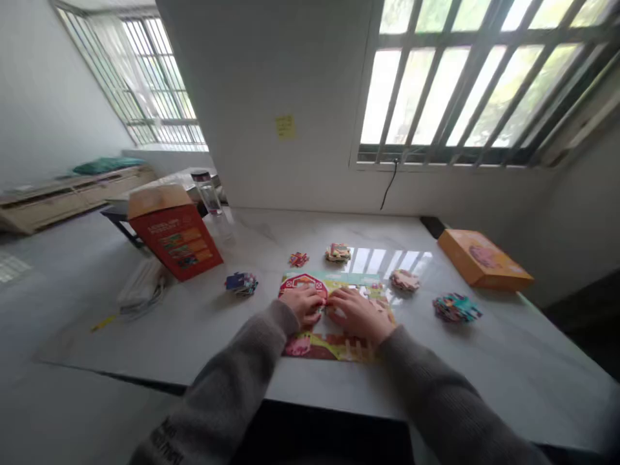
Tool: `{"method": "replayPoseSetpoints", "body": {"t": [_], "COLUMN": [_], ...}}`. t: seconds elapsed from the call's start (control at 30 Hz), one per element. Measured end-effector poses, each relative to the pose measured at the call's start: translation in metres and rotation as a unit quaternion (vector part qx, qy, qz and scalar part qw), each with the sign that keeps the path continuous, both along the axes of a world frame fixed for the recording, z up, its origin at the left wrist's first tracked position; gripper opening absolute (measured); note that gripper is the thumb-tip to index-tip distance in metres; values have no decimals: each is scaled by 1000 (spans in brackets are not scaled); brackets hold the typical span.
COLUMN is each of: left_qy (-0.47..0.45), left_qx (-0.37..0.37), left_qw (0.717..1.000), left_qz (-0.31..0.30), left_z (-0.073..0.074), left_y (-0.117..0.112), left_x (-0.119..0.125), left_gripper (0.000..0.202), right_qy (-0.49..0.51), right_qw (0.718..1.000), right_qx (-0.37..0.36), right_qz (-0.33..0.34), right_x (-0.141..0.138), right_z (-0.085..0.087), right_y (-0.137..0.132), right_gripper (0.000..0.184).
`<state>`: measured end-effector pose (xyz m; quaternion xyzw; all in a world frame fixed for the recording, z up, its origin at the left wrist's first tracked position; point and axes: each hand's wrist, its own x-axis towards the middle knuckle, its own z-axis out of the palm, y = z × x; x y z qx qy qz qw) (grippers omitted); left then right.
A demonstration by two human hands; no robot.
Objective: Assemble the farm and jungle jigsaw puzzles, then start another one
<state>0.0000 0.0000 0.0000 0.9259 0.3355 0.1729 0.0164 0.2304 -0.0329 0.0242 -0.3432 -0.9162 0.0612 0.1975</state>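
While piece piles [338,252] ring the puzzle [334,347] from ten to three o'clock, seemingly for reach, our left hand [306,303] and right hand [359,313] curl over it; holding what, we cannot tell.

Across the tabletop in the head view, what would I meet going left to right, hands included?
Red box, dark blue pile of puzzle pieces, left hand, right hand, pale pile of pieces, orange box.
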Motion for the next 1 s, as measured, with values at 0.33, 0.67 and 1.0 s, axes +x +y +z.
{"method": "replayPoseSetpoints", "body": {"t": [0.33, 0.67, 1.0], "left_qy": [-33, -68, -74], "left_qx": [8, 3, -24], "left_qw": [999, 997, 996], "left_qz": [-12, -45, -34], "left_z": [-1, 0, -3], "left_y": [0, 4, 6], "left_x": [1, -2, -4], "left_gripper": [24, 25, 24], "right_qy": [3, 27, 39], "right_qw": [1000, 1000, 999], "right_qx": [24, 9, 4], "right_qz": [-10, -11, -7], "right_x": [-1, 0, 1], "right_z": [-1, -1, 0], "right_y": [-1, 1, 1], "right_gripper": [16, 16, 18]}}
